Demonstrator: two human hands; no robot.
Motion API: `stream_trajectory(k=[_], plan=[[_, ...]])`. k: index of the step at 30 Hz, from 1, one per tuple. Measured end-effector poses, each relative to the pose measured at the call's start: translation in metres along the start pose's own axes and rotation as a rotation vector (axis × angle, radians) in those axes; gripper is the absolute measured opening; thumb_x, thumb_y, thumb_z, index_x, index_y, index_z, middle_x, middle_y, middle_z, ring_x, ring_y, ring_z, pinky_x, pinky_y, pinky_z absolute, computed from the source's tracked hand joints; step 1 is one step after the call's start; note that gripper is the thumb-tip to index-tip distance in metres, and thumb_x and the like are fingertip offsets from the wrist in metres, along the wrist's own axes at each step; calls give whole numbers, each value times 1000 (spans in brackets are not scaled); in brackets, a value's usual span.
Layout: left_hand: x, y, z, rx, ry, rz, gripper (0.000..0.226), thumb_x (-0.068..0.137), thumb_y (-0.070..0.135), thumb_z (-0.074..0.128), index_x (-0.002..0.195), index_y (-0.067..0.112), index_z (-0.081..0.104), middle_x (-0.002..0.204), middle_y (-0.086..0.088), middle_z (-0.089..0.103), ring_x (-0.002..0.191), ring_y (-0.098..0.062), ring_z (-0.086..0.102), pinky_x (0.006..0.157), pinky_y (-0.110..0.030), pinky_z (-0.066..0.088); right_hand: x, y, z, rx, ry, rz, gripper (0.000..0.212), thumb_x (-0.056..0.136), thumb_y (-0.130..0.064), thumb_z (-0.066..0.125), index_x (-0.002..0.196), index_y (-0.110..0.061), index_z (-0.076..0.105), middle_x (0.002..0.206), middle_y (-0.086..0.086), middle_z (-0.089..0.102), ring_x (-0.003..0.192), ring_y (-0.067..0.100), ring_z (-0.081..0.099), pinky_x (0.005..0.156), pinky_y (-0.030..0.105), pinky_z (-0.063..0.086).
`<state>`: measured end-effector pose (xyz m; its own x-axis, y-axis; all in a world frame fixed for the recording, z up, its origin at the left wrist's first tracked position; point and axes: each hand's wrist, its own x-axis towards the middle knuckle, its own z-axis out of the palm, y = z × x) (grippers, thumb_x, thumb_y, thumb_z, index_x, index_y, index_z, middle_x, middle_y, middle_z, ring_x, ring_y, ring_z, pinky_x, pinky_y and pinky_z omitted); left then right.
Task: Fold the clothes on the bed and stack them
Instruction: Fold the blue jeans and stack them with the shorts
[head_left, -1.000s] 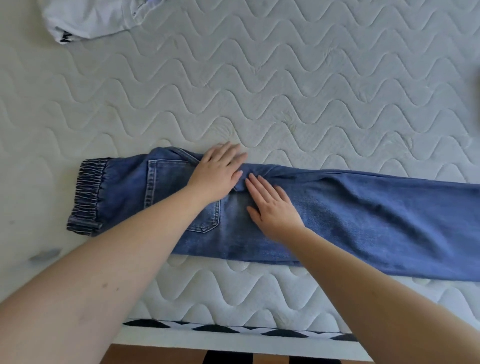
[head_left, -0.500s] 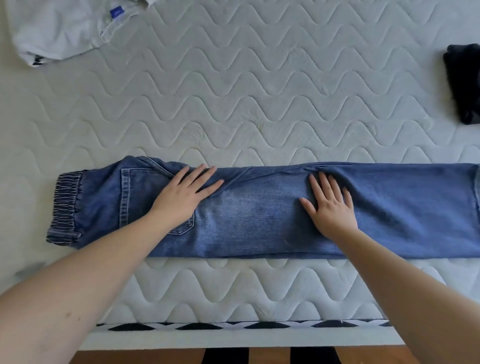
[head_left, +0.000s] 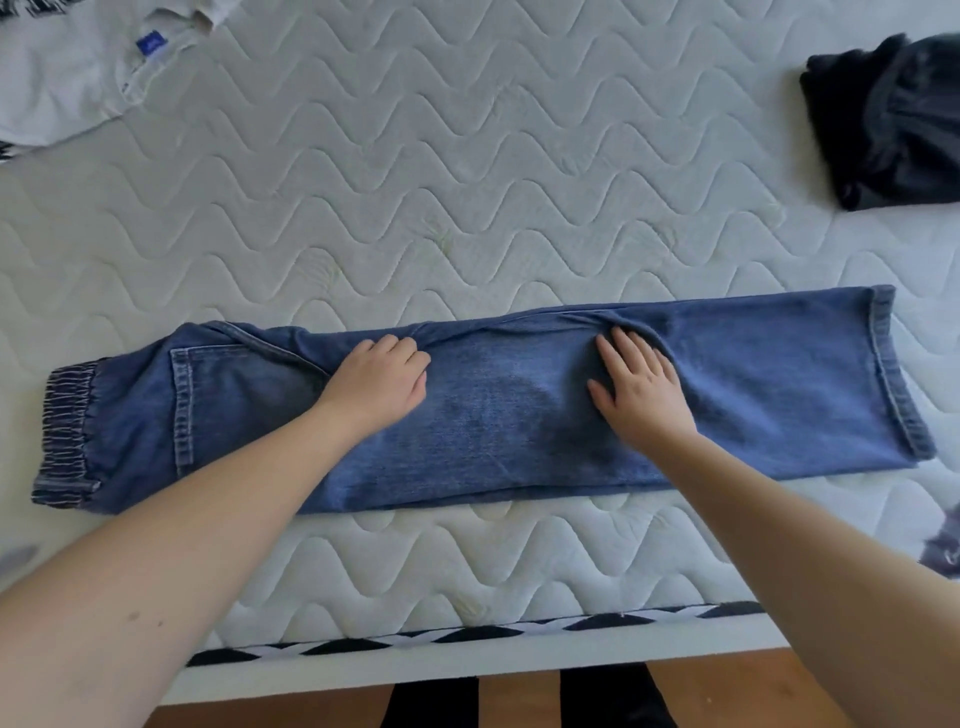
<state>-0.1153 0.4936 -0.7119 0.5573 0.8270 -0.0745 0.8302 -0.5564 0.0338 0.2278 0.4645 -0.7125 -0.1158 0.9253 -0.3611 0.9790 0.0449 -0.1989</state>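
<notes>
- Your blue jeans (head_left: 519, 415) lie folded lengthwise, leg on leg, in a long strip across the middle of the frame on the white quilted mattress (head_left: 467, 182).
- Their elastic waistband (head_left: 67, 431) is at the left end, with a back pocket (head_left: 244, 400) just beside it; the hemmed leg opening (head_left: 893, 374) is at the right end.
- Your left hand (head_left: 382, 382) rests on the denim near the far edge, just right of the pocket. Its fingers are curled under at the knuckles; you cannot tell whether they pinch any cloth.
- Your right hand (head_left: 636, 387) lies flat on the leg, right of centre, fingers straight and slightly spread, pressing beside a ridge of wrinkled fabric.
- The two hands are well apart, with a smooth stretch of denim between them.
- A white garment (head_left: 67, 78) with a small blue label lies in the upper left corner.
- A dark folded garment (head_left: 883, 124) sits at the upper right edge.
- The mattress's black-and-white patterned border (head_left: 467, 636) runs along the bottom, above a wooden floor (head_left: 519, 696).
</notes>
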Motion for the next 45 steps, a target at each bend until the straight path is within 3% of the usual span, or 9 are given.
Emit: stream_trajectory(k=[4, 9, 20, 22, 24, 29, 35, 40, 45], plan=[[33, 28, -6, -85, -41, 37, 35, 89, 27, 35, 82, 12, 66, 71, -2, 57, 65, -23, 53, 54, -34, 43, -2, 9, -15, 133, 105, -58, 48, 99, -31, 52, 144, -13, 46, 150, 8, 43, 141, 28, 34, 115, 42, 25], [77, 77, -17, -130, -22, 146, 32, 87, 26, 36, 72, 13, 61, 63, 1, 51, 58, -21, 48, 52, -30, 36, -17, 57, -37, 224, 157, 13, 45, 97, -24, 53, 141, -15, 48, 142, 3, 49, 134, 26, 40, 112, 40, 27], [213, 227, -21, -206, 8, 338, 33, 85, 18, 49, 113, 12, 65, 98, -8, 61, 82, -30, 61, 68, -38, 49, -51, 228, -53, 414, 98, 728, 74, 91, -32, 57, 154, -16, 22, 158, 10, 26, 144, 33, 24, 118, 46, 20], [238, 255, -17, -212, -104, 280, 59, 83, 8, 60, 140, 15, 47, 129, -13, 53, 109, -34, 55, 87, -43, 46, -51, 246, -53, 479, 103, 806, 73, 88, -33, 61, 151, -17, 27, 152, 13, 33, 140, 34, 29, 115, 47, 27], [258, 273, -15, -131, -240, 170, 90, 87, 7, 60, 155, 24, 3, 158, -10, 17, 135, -29, 31, 106, -43, 34, -49, 257, -55, 537, 123, 856, 67, 87, -34, 65, 144, -17, 36, 142, 14, 40, 133, 33, 36, 110, 44, 32], [291, 282, -5, 53, -426, 120, 84, 99, 40, 47, 153, 25, -16, 163, 0, -7, 148, -24, 6, 114, -47, 20, -49, 284, -73, 677, -87, 778, 33, 85, -30, 72, 108, -15, 55, 96, 6, 59, 97, 30, 59, 75, 33, 42], [290, 273, -7, 116, -455, 206, 76, 100, 48, 37, 154, 23, -11, 163, 0, -8, 149, -24, 3, 116, -46, 18, -54, 256, -106, 810, -97, 542, 22, 84, -21, 61, 105, -23, 57, 91, -4, 65, 88, 21, 64, 72, 33, 52], [287, 262, -23, -407, -233, 104, 50, 100, 24, 44, 149, 19, 36, 153, -6, 34, 139, -24, 32, 116, -36, 22, -51, 197, -133, 944, -122, 398, 43, 87, -21, 53, 128, -33, 50, 108, -7, 66, 98, 18, 63, 89, 38, 52], [261, 224, -54, -1200, -243, -397, 27, 100, 6, 39, 106, 19, 63, 102, -3, 66, 87, -16, 62, 83, -29, 50, -41, 119, -144, 910, -154, 271, 71, 76, -39, 46, 146, -39, 33, 124, -7, 59, 107, 20, 59, 94, 44, 50]])
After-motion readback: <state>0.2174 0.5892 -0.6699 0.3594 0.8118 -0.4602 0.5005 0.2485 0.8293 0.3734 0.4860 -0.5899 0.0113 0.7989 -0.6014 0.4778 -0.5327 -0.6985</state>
